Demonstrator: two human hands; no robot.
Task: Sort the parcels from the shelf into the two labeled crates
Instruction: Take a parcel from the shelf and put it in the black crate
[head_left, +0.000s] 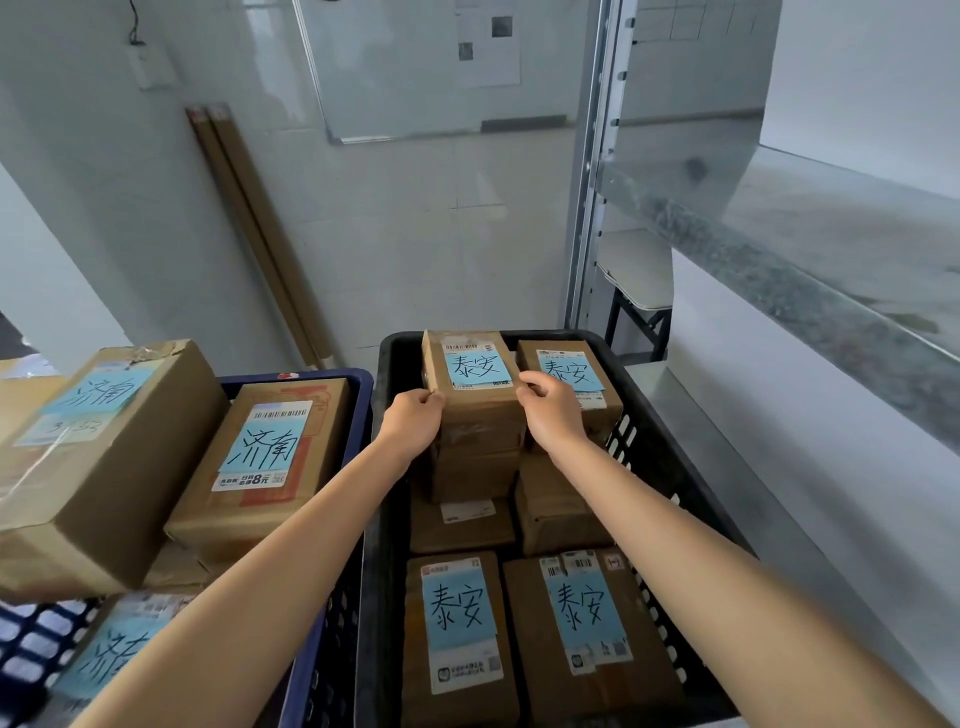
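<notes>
A brown cardboard parcel (475, 410) with a blue handwritten label lies on top of other parcels at the far end of the black crate (387, 467). My left hand (413, 423) grips its left side and my right hand (553, 410) grips its right side. Several more blue-labelled parcels fill the black crate, among them one (460, 631) at the near left and one (587, 623) at the near right. The blue crate (358, 384) on the left holds parcels with a different blue label, such as a large one (98, 457) and a flatter one (270, 457).
A metal shelf (831, 270) runs along the right, its visible board bare. Its upright post (592, 208) stands just behind the black crate. A whiteboard (441, 67) hangs on the tiled wall, and long cardboard strips (249, 228) lean against it.
</notes>
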